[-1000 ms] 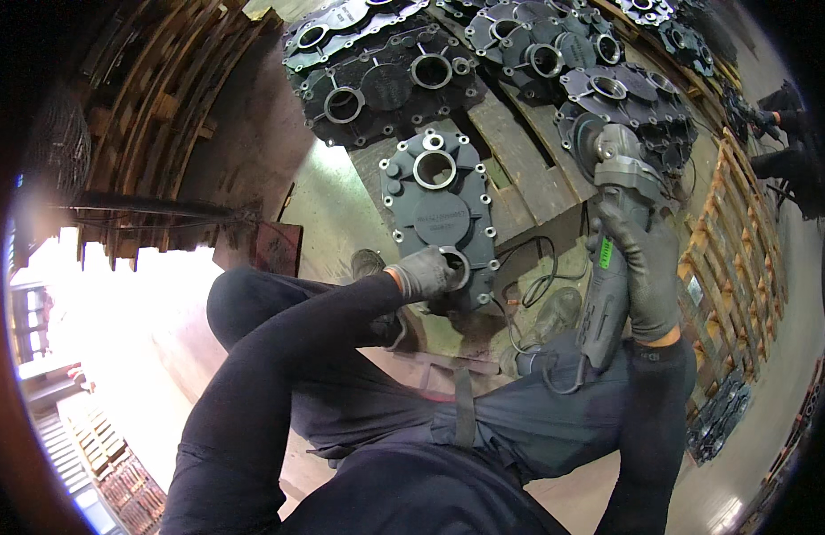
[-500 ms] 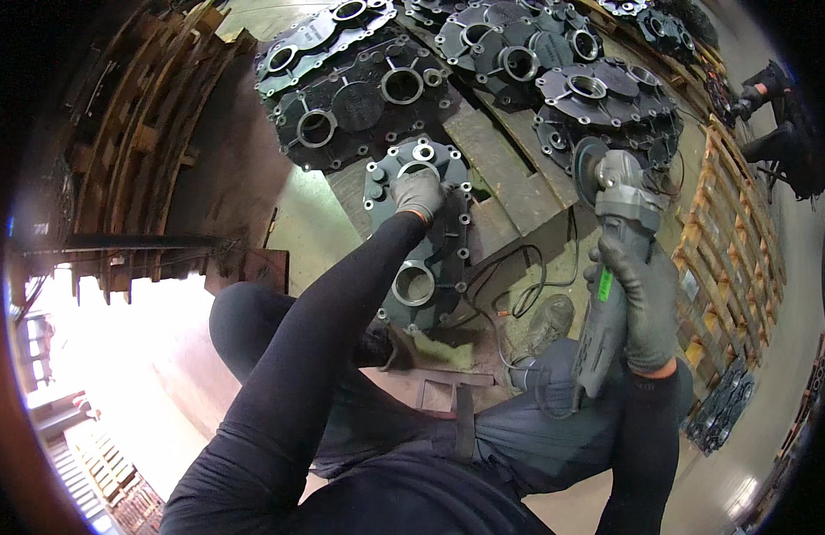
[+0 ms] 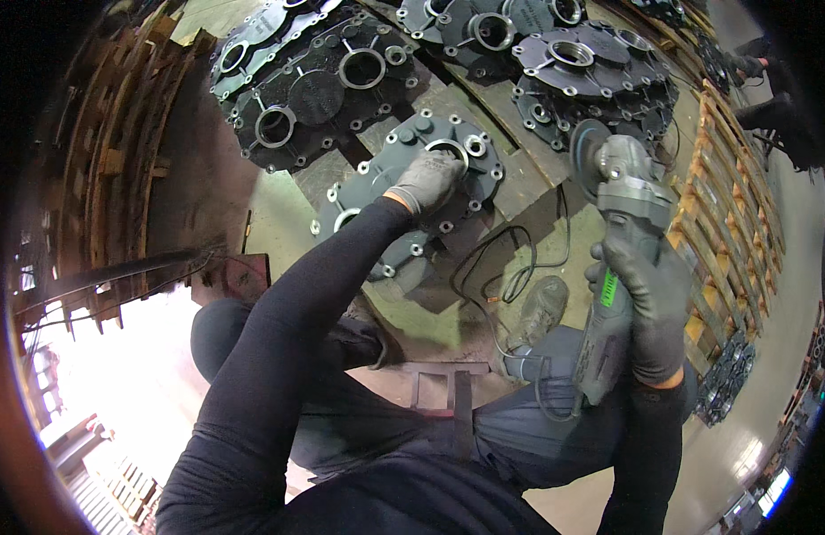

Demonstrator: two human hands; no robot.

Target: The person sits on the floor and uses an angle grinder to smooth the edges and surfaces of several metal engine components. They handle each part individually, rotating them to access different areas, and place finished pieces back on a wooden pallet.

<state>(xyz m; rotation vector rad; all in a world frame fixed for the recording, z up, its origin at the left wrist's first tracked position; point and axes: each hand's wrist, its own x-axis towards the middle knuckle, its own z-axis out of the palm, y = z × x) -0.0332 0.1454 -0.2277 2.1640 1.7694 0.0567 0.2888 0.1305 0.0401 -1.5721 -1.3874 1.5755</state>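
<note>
A grey cast-metal cover point(image 3: 392, 162) with bolt holes round its rim lies at an angle on a wooden pallet point(image 3: 533, 174). My gloved left hand point(image 3: 427, 183) is closed on it at the machined ring of its far bore; the fingertips are hidden inside. Off to the right, my gloved right hand point(image 3: 651, 308) wraps round the body of a grey angle grinder point(image 3: 633, 201). The grinder stands upright in my grip, its disc point(image 3: 591, 159) at the top, apart from the cover. Whether the disc is spinning I cannot tell.
Other dark covers point(image 3: 319, 98) lie behind, with a stack of covers point(image 3: 591, 67) at the far right. A black cable point(image 3: 517, 267) loops over the floor near my shoe point(image 3: 543, 312). Wooden pallets stand left point(image 3: 131, 134) and right point(image 3: 724, 223).
The cover has swung round clockwise, its near end moving left, with my left hand still on its ring. My right hand still holds the angle grinder in nearly the same place.
</note>
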